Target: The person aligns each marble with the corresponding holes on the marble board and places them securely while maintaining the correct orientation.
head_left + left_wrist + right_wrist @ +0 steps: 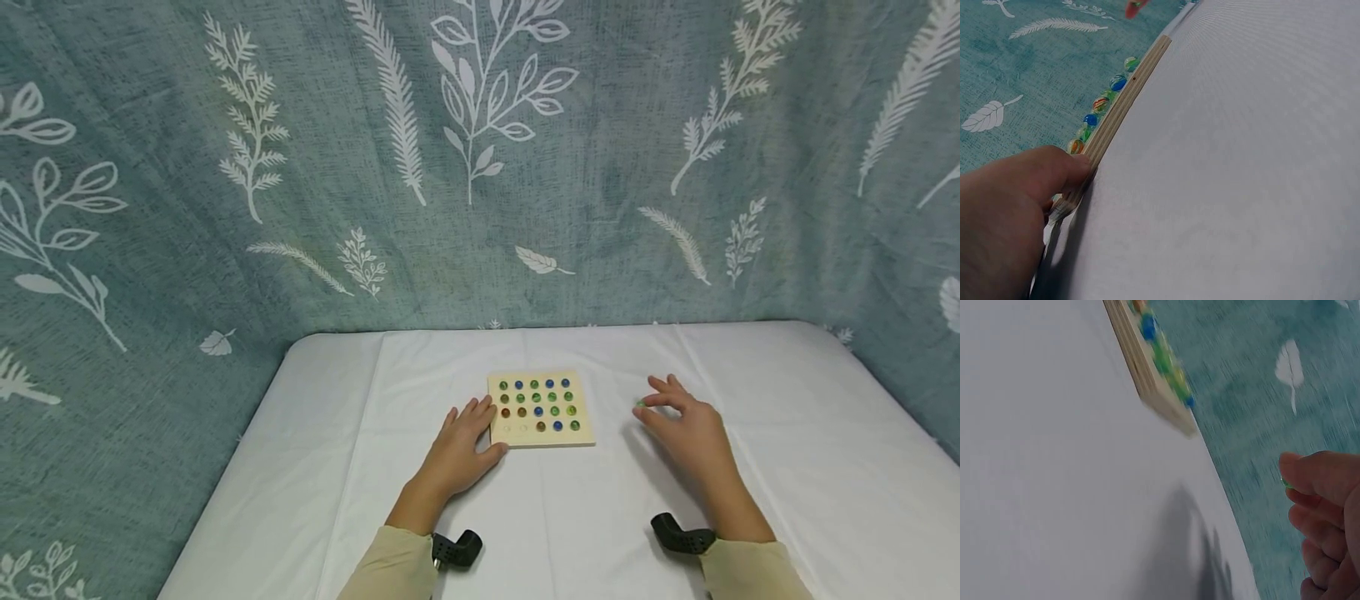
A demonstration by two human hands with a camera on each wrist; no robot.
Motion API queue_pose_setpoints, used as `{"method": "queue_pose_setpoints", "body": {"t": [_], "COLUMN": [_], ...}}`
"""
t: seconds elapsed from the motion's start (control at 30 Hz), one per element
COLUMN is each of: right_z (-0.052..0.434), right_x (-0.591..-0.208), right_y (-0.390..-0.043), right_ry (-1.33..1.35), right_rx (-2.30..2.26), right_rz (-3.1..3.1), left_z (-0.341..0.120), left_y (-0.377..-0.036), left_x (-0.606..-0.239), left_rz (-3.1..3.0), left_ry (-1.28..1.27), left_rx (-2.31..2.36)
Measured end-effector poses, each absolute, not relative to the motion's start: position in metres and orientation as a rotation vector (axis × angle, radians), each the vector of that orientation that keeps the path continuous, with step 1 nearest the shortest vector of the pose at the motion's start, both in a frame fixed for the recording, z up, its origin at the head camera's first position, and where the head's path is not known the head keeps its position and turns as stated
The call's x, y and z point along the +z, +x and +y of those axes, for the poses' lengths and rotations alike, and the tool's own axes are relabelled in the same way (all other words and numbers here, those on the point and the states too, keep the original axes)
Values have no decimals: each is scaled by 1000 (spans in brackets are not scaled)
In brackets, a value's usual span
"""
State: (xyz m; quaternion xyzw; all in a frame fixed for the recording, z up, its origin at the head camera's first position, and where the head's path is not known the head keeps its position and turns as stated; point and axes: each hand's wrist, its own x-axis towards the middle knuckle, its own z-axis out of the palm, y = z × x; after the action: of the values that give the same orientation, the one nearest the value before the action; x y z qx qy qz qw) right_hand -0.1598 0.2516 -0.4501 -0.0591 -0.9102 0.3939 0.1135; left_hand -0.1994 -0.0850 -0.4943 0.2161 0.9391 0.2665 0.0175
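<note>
A wooden marble board point(542, 409) lies near the middle of the white table point(787, 467). The left hand point(459, 450) rests spread and flat against the board's left edge, steadying it. The right hand point(686, 429), well to the board's right, pinches a green marble point(641, 403) between thumb and fingertip. It looks like a placing step: the next move calls for carrying the marble to an empty hole point(507, 428) at the near left corner, across open tabletop.

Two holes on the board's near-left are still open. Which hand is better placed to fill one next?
Probably the right hand: it pinches a green marble, while the left hand rests against the wooden board.
</note>
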Motion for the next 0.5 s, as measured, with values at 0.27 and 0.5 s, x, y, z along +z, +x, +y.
{"method": "queue_pose_setpoints", "body": {"t": [0.27,0.5], "right_z": [187,140], "right_x": [-456,-462], "right_y": [-175,-178], "right_ry": [2,255], "right_rx": [1158,1044], "right_rz": [-2708,-2734], "left_z": [-85,-85], "left_y": [-199,-200], "left_x": [-494,-493], "left_rz": [2915,2929], "left_ry": [676,683], "left_rx": [820,782]}}
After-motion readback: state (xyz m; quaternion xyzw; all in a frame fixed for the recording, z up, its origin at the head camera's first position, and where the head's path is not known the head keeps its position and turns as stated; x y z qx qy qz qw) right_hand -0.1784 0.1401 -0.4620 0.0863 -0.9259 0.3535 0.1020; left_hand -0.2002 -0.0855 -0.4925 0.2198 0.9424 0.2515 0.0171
